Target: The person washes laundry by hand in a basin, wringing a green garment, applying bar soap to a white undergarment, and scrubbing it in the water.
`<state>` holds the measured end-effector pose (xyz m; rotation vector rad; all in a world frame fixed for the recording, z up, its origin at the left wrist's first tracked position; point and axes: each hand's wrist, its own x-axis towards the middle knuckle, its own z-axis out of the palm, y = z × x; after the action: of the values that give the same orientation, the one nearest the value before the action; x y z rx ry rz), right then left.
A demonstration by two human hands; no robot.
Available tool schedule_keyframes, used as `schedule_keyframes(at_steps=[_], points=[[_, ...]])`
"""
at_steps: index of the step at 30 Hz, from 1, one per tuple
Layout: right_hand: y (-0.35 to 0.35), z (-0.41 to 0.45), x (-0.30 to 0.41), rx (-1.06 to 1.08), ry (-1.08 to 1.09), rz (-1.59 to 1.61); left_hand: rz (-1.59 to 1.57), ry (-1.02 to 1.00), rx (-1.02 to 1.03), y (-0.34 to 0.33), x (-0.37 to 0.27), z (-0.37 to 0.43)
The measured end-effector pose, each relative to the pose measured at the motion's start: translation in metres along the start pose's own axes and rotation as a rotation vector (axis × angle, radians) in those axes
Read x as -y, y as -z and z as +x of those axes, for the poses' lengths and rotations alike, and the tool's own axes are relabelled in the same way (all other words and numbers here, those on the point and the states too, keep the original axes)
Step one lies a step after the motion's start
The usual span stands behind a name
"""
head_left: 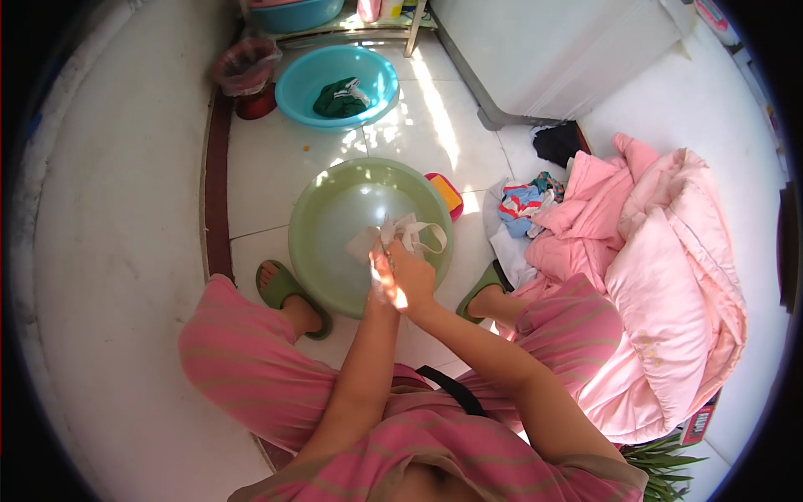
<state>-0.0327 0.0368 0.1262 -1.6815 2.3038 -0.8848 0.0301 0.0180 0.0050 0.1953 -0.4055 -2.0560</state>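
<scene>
Both my hands are together over a green plastic basin [313,251] that holds cloudy water. A pale, wet cloth item [401,227] with a loop of strap is bunched between them. My left hand [379,267] grips it from the left, with wet, sudsy-looking skin. Pressed against it, my right hand [411,273] closes on the same cloth from the right. Part of the cloth hangs at the water's surface, and the strap curves out to the right. The fingertips are partly hidden by the cloth and by each other.
Past the green basin stands a blue basin [295,94] with a dark green garment [339,100]. A pink dish with a yellow soap bar [446,193] touches the green basin's right side. Pink quilted bedding [665,251] and mixed clothes [521,204] lie rightward. A lined red bin [251,69] stands far left.
</scene>
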Motion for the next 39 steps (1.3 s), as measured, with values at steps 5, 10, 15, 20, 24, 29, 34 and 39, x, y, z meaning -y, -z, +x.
schedule_keyframes(at_steps=[5,10,15,20,24,29,34,39], points=[[-0.009,0.024,-0.061,-0.019,-0.185,0.011,-0.181,0.197,-0.189,-0.037,0.022,0.003],[0.018,0.056,-0.065,0.065,-0.159,0.035,-0.021,0.110,-0.234,-0.094,-0.009,0.017],[0.038,0.075,-0.027,0.714,-0.265,0.206,0.956,0.321,-0.483,-0.061,-0.011,0.011],[-0.024,0.075,-0.094,0.391,-0.153,0.275,1.253,0.156,-0.219,-0.090,0.017,0.003],[-0.026,0.079,-0.100,0.305,-0.262,0.578,-0.323,-0.057,-0.336,-0.061,0.015,0.008],[-0.001,0.024,-0.032,0.393,0.165,0.069,-0.330,0.082,-0.245,0.001,-0.025,-0.002],[-0.015,-0.019,-0.015,0.257,0.483,0.112,-0.345,0.255,-0.359,0.012,-0.008,0.006],[-0.034,0.029,-0.061,0.101,0.034,-0.085,-0.319,0.285,-0.619,-0.069,-0.011,0.016]])
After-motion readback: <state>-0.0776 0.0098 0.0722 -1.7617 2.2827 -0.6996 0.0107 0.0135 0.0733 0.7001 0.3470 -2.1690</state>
